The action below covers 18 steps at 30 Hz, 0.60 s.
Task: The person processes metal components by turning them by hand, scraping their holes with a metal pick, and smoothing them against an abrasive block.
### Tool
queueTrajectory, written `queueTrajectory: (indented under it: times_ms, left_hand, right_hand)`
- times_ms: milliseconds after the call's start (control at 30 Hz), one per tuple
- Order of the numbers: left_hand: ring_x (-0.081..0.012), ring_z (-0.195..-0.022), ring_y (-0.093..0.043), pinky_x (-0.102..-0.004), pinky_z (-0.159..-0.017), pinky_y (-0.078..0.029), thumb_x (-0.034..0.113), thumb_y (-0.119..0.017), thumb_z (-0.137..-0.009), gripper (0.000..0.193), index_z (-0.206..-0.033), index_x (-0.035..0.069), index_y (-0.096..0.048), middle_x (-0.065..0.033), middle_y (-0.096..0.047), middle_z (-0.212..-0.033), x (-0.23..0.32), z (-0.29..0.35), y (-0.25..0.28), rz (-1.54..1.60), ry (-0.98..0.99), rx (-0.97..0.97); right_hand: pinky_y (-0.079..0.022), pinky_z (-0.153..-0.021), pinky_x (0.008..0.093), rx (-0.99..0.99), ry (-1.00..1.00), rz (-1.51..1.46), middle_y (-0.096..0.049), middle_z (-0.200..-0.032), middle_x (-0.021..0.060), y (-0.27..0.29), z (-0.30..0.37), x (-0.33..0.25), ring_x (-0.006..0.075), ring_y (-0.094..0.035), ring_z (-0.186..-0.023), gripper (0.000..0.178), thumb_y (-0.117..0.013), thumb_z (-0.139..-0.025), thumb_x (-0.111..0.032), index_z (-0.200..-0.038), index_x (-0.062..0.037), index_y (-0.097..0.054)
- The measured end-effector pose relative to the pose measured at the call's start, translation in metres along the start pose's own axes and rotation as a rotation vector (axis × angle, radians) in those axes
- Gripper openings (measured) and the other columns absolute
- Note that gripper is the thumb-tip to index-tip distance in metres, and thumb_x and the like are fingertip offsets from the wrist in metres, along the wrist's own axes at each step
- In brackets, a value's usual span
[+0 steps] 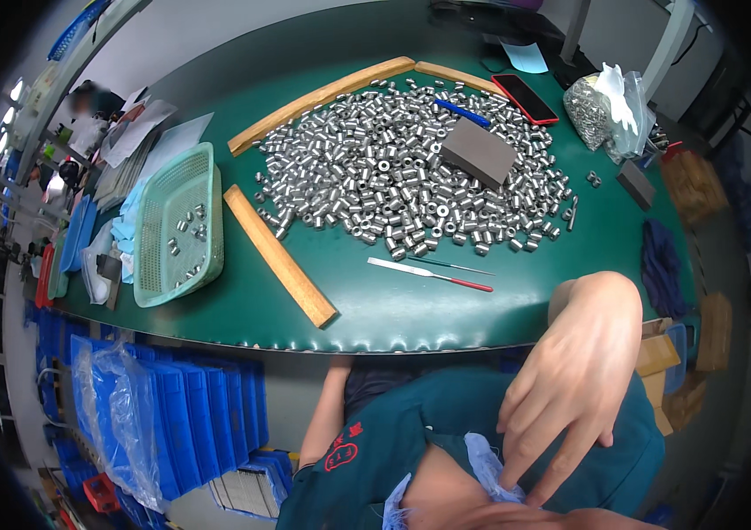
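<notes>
My right hand [570, 380] is raised in front of my chest, its fingers spread and pointing down. Its fingertips rest by the collar, beside a frayed blue cloth strip [486, 464]; nothing shows in its grasp. Of my left arm only the forearm [327, 411] is visible; the hand is hidden past the table's front edge. On the green table [411, 322] lies a wide heap of small metal sleeves [358, 168]. In front of the heap are a flat file with a red handle [433, 275] and a thin needle-like tool [451, 264].
Wooden strips [278, 256] border the heap. A grey block [479, 154], a blue pen-like piece [461, 112] and a red-edged phone [526, 98] lie on or beside it. A green basket [216, 212] holds several sleeves. Bagged parts [587, 110] stand right; blue bins [190, 415] sit below left.
</notes>
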<state>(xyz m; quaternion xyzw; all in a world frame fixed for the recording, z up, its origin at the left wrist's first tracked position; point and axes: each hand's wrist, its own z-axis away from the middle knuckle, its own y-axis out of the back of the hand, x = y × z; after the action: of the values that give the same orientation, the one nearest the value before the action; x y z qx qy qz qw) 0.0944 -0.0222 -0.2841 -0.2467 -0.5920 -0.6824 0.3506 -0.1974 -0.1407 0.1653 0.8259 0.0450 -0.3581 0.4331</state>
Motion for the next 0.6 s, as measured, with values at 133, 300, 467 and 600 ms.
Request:
queueTrajectory:
  times_ms: [133, 300, 467, 600]
  left_hand:
    - [-0.0351, -0.117, -0.046, -0.0439, -0.100, -0.036, 0.023, -0.051, -0.086, 0.042, -0.123, 0.002, -0.050, -0.0204, -0.049, -0.125, -0.005, 0.009, -0.002, 0.000, 0.030, 0.025]
    - [-0.0350, -0.117, -0.046, -0.0437, -0.100, -0.036, 0.022, -0.050, -0.087, 0.041, -0.123, 0.002, -0.050, -0.0204, -0.050, -0.125, -0.002, 0.009, -0.001, 0.005, 0.082, 0.080]
    - [-0.0347, -0.115, -0.047, -0.0436, -0.098, -0.038, 0.022, -0.052, -0.086, 0.042, -0.123, 0.002, -0.050, -0.0199, -0.049, -0.125, -0.005, 0.011, 0.003, -0.200, 0.079, 0.059]
    - [-0.0346, -0.112, -0.050, -0.0439, -0.096, -0.040, 0.021, -0.053, -0.085, 0.039, -0.119, 0.002, -0.052, -0.0197, -0.052, -0.121, -0.017, 0.008, -0.003, -0.239, 0.082, 0.027]
  right_hand:
    - [-0.041, -0.092, 0.0352, 0.018, 0.004, -0.010, -0.048, -0.126, 0.0188, -0.006, -0.001, 0.010, 0.0257, -0.052, -0.110, 0.075, -0.070, -0.066, -0.040, -0.127, 0.0000, -0.048]
    - [-0.040, -0.093, 0.0357, -0.022, -0.047, -0.029, -0.048, -0.126, 0.0141, -0.005, -0.005, 0.014, 0.0241, -0.051, -0.111, 0.068, -0.069, -0.072, -0.036, -0.127, -0.0023, -0.048]
    - [-0.042, -0.091, 0.0341, -0.013, -0.132, 0.014, -0.052, -0.120, 0.0082, -0.004, -0.003, 0.018, 0.0221, -0.054, -0.108, 0.057, -0.066, -0.079, -0.032, -0.126, -0.0051, -0.050]
    - [-0.046, -0.086, 0.0323, -0.025, -0.363, 0.097, -0.055, -0.114, 0.0078, -0.002, 0.000, 0.022, 0.0210, -0.056, -0.103, 0.047, -0.065, -0.082, -0.030, -0.121, -0.0062, -0.055]
